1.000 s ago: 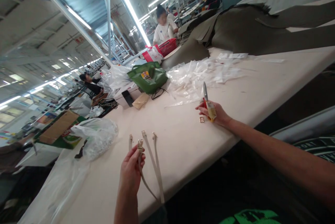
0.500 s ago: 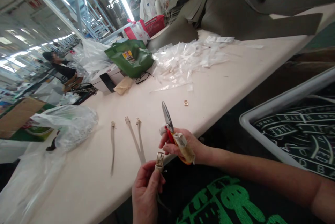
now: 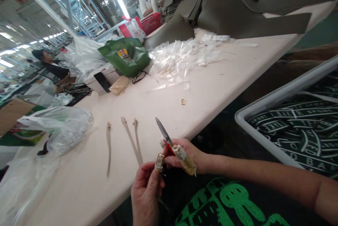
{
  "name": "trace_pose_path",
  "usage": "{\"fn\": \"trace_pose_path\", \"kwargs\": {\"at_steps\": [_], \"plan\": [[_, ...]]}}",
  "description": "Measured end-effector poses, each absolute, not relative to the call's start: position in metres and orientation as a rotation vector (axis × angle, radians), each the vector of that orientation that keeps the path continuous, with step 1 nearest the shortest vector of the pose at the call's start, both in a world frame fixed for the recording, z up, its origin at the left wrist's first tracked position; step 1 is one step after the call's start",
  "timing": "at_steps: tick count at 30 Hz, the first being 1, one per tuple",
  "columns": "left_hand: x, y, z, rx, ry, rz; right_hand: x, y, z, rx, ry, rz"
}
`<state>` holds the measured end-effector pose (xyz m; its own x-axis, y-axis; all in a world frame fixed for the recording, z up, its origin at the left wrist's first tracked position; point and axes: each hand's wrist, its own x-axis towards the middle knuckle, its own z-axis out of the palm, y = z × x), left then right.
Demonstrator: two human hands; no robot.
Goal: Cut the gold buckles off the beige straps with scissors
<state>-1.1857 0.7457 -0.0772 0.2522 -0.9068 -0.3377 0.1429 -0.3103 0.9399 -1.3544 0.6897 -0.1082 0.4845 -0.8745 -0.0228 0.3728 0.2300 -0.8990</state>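
My left hand [image 3: 146, 192] is closed on a thin pale strap, pinching it just below its metal buckle [image 3: 160, 161]. The strap's tail hangs beneath the fingers. In my right hand [image 3: 186, 155] is a pair of scissors [image 3: 164, 132] with wrapped handles, the closed blades pointing up and to the left. The right fingertips are right beside the buckle; whether they touch it I cannot tell. On the table [image 3: 87, 169] lie a single buckled strap [image 3: 108, 148] and two crossing straps [image 3: 131, 139]. A loose gold buckle [image 3: 183, 101] lies farther back.
Clear plastic scraps [image 3: 179, 60], a green bag [image 3: 125, 57], glasses [image 3: 139, 77] and a white box [image 3: 101, 78] stand behind. Dark sheet material [image 3: 229, 11] covers the back right. A white bin [image 3: 243, 115] of lettered bands is at right. Two people are in the background.
My right hand has come lower and closer to the buckle in my left hand, and the scissors have dropped with it. The whole view has shifted slightly.
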Motion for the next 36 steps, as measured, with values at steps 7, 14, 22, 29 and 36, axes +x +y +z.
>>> {"fn": "trace_pose_path", "kwargs": {"at_steps": [7, 14, 22, 29, 36], "plan": [[-1.171, 0.738, -0.078, 1.467, -0.622, -1.316, -1.403, 0.705, -0.1, -1.132, 0.45, -0.524], [-1.173, 0.731, -0.078, 1.415, -0.52, -1.35, -1.406, 0.713, -0.108, -1.188, 0.498, -0.243], [-1.172, 0.733, -0.073, 1.427, -0.498, -1.291, -1.403, 0.716, -0.123, -1.233, 0.561, -0.191], [-1.173, 0.731, -0.074, 1.444, -0.537, -1.314, -1.404, 0.716, -0.125, -1.192, 0.574, -0.176], [-1.176, 0.732, -0.071, 1.48, -0.555, -1.295, -1.407, 0.717, -0.119, -1.197, 0.577, -0.211]]}}
